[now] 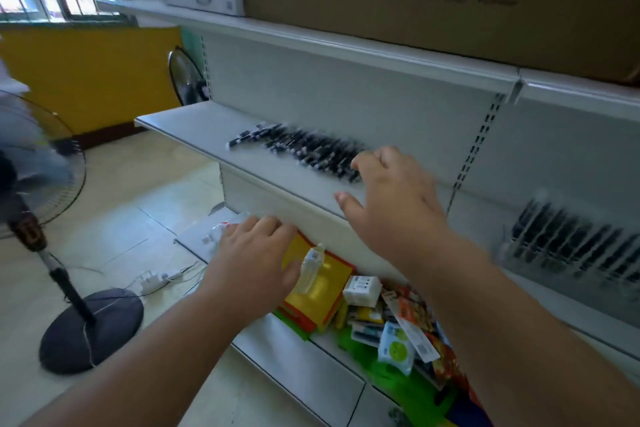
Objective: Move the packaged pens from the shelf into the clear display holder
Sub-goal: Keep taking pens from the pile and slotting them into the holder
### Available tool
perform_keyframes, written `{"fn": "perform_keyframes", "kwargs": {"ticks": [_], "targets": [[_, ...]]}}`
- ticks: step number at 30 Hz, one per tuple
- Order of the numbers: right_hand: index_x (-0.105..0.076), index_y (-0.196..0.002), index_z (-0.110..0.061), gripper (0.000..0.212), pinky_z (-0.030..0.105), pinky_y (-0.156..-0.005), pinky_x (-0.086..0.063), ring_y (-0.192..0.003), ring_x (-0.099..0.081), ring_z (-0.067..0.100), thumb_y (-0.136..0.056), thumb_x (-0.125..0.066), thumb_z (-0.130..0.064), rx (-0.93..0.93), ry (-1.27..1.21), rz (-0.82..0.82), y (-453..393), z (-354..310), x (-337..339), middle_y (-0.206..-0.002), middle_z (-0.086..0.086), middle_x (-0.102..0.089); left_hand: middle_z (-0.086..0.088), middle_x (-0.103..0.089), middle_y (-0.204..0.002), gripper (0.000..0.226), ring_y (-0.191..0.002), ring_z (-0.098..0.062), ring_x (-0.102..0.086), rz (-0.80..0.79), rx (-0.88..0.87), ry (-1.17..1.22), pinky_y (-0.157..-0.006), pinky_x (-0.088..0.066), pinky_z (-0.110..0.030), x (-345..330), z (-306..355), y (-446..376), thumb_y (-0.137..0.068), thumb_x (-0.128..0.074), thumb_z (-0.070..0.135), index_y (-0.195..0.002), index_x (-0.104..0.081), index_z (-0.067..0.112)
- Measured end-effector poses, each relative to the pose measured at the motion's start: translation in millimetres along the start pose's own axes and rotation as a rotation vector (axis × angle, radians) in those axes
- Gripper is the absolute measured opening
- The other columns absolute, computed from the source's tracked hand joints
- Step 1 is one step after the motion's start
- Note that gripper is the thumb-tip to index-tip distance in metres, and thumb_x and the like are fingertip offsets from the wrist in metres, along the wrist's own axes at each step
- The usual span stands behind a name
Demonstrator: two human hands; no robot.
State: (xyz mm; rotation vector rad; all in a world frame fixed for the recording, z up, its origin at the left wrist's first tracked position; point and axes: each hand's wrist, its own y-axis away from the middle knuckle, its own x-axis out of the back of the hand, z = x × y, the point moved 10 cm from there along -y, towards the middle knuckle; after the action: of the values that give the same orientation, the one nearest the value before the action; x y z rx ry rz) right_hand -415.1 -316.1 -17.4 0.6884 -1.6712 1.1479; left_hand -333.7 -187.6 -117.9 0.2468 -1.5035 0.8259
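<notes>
At far left a standing fan point(33, 163) sits on the tiled floor, its round base point(90, 329) just beside a white power strip point(152, 280). Moving in, the left hand point(254, 258) hovers palm down over the lower shelf, fingers relaxed and holding nothing, a small clear bottle point(311, 267) right at its edge on a yellow and red pack point(322, 291). Up on the grey shelf point(194, 123) the packaged pens point(304, 149) lie in a blurred black row. The right hand point(394, 198) reaches over the row's near end, fingers spread and loosely bent, gripping nothing. Far right, the clear display holder point(568, 250) stands on the next shelf, already lined with dark pens, well apart from the row.
</notes>
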Motion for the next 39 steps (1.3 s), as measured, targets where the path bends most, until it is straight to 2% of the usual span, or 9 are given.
{"fn": "perform_keyframes", "kwargs": {"ticks": [4, 9, 16, 21, 29, 35, 39], "targets": [[-0.048, -0.123, -0.026, 0.041, 0.042, -0.097, -0.038, -0.116, -0.043, 0.023, -0.093, -0.047, -0.054, -0.077, -0.054, 0.001, -36, -48, -20, -0.123, 0.001, -0.047, 0.005, -0.064, -0.099, 0.044, -0.092, -0.023, -0.06, -0.011, -0.006, -0.005, -0.079, -0.05, -0.04, 5, -73, -16, -0.083, -0.037, 0.053, -0.106, -0.066, 0.028], [-0.049, -0.121, -0.027, 0.04, 0.041, -0.096, -0.039, -0.115, -0.044, 0.022, -0.092, -0.048, -0.055, -0.151, -0.096, -0.029, -74, -81, -48, -0.123, 0.0, -0.047, 0.005, -0.063, -0.101, 0.051, -0.098, -0.022, -0.058, -0.041, -0.035, 0.039, -0.083, -0.049, -0.039, 2, -124, -48, -0.084, -0.031, 0.056, -0.109, -0.065, 0.027], [-0.047, -0.121, -0.029, 0.039, 0.04, -0.094, -0.04, -0.112, -0.047, 0.022, -0.092, -0.047, -0.055, -0.207, -0.043, -0.058, -119, -56, -80, -0.121, -0.002, -0.048, 0.008, -0.063, -0.102, 0.042, -0.098, -0.021, -0.058, -0.025, -0.058, 0.125, -0.087, -0.045, -0.039, -35, -132, -119, -0.086, -0.04, 0.054, -0.11, -0.064, 0.03], [-0.048, -0.124, -0.026, 0.043, 0.04, -0.097, -0.042, -0.116, -0.047, 0.024, -0.093, -0.048, -0.056, -0.204, -0.055, -0.098, -174, -36, -106, -0.126, 0.002, -0.049, 0.008, -0.058, -0.12, 0.04, -0.115, -0.02, -0.05, -0.105, -0.058, 0.114, -0.096, -0.039, -0.036, -60, -134, -172, -0.093, -0.046, 0.053, -0.126, -0.056, 0.032], [-0.05, -0.121, -0.024, 0.041, 0.042, -0.093, -0.044, -0.111, -0.049, 0.022, -0.092, -0.052, -0.053, -0.124, -0.144, -0.076, -258, -67, -141, -0.12, 0.002, -0.051, 0.009, -0.057, -0.124, 0.041, -0.117, -0.019, -0.05, -0.104, 0.037, 0.097, -0.098, -0.039, -0.036, -75, -203, -234, -0.095, -0.044, 0.053, -0.128, -0.055, 0.032], [-0.051, -0.121, -0.025, 0.04, 0.038, -0.092, -0.042, -0.11, -0.048, 0.021, -0.092, -0.051, -0.052, -0.203, -0.119, -0.058, -299, -84, -173, -0.118, 0.0, -0.051, 0.001, -0.061, -0.107, 0.036, -0.105, -0.026, -0.056, -0.11, 0.116, 0.173, -0.086, -0.045, -0.036, -98, -277, -293, -0.092, -0.049, 0.053, -0.11, -0.059, 0.024], [-0.053, -0.118, -0.025, 0.037, 0.038, -0.092, -0.043, -0.109, -0.049, 0.021, -0.091, -0.055, -0.05, -0.316, -0.103, -0.024, -322, -99, -190, -0.115, -0.001, -0.051, -0.004, -0.061, -0.111, 0.057, -0.105, -0.028, -0.057, -0.249, 0.115, 0.171, -0.08, -0.042, -0.035, -132, -312, -336, -0.089, -0.047, 0.068, -0.111, -0.056, 0.016]]}}
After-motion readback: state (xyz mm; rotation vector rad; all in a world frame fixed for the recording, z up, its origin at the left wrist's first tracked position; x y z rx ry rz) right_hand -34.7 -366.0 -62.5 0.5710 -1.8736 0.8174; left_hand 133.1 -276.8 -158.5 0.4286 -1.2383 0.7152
